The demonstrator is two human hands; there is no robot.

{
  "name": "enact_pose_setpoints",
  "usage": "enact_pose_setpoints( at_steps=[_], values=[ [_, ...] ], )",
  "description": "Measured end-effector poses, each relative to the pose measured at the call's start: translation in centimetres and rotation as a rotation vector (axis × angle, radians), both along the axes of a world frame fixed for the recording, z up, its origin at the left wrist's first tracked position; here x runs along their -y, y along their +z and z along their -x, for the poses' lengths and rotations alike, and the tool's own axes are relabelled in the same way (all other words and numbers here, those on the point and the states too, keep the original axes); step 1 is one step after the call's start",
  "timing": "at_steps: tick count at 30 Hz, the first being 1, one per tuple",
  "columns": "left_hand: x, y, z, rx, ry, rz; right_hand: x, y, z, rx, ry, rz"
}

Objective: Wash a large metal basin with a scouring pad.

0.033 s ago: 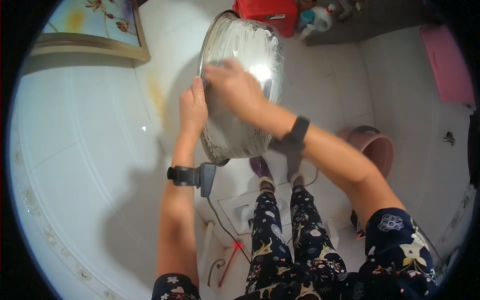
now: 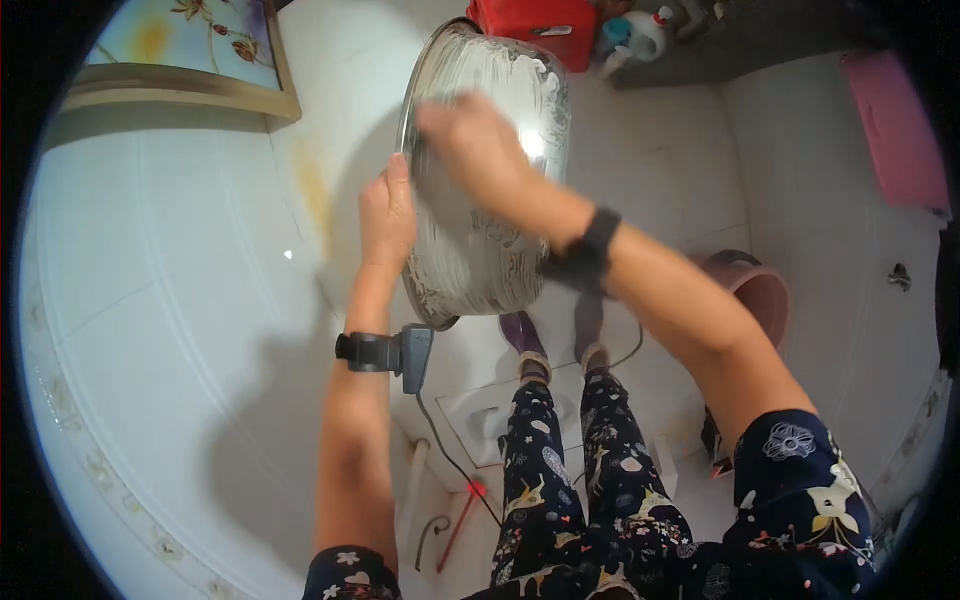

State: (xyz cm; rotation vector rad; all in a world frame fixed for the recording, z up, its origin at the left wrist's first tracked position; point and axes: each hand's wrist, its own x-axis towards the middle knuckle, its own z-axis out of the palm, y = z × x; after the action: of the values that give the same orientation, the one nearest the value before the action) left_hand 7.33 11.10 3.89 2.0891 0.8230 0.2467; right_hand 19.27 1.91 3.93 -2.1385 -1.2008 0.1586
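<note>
A shiny metal basin (image 2: 490, 265) is tipped on its side in front of me, its outer wall streaked with white foam or paste. My left hand (image 2: 388, 215) is closed round the rim at the basin's left edge, thumb on the near face. Against the foamy wall, close to that rim, my right hand (image 2: 475, 150) presses with curled fingers. It is slightly blurred, and whatever lies under its fingers is hidden. Each wrist wears a black strap, and a cable runs down from the left one.
Behind the basin are a red box (image 2: 540, 25) and a white bottle (image 2: 648, 35). A pink bucket (image 2: 765, 300) stands at the right, below a pink panel (image 2: 895, 130). At upper left is a framed flower picture (image 2: 185, 50). A squat toilet (image 2: 485, 425) is set in the floor by my feet.
My right hand has slid slightly up and away along the basin's wall. The basin has barely shifted, and my left hand keeps its hold on the rim.
</note>
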Motion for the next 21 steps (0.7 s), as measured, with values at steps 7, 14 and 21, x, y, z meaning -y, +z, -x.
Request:
enact_pose_setpoints(
  at_steps=[7, 14, 21],
  values=[
    [2.0, -0.5, -1.0, -0.031, -0.056, -0.016, 0.5, -1.6, -2.5, 0.044, -0.227, -0.037],
    [2.1, 0.3, -0.7, 0.066, -0.051, -0.016, 3.4, -0.6, -0.7, 0.169, 0.144, -0.073],
    [4.4, -1.7, 9.1, -0.164, -0.143, -0.038, 1.9, -5.9, -10.4, -0.078, -0.318, 0.264]
  ],
)
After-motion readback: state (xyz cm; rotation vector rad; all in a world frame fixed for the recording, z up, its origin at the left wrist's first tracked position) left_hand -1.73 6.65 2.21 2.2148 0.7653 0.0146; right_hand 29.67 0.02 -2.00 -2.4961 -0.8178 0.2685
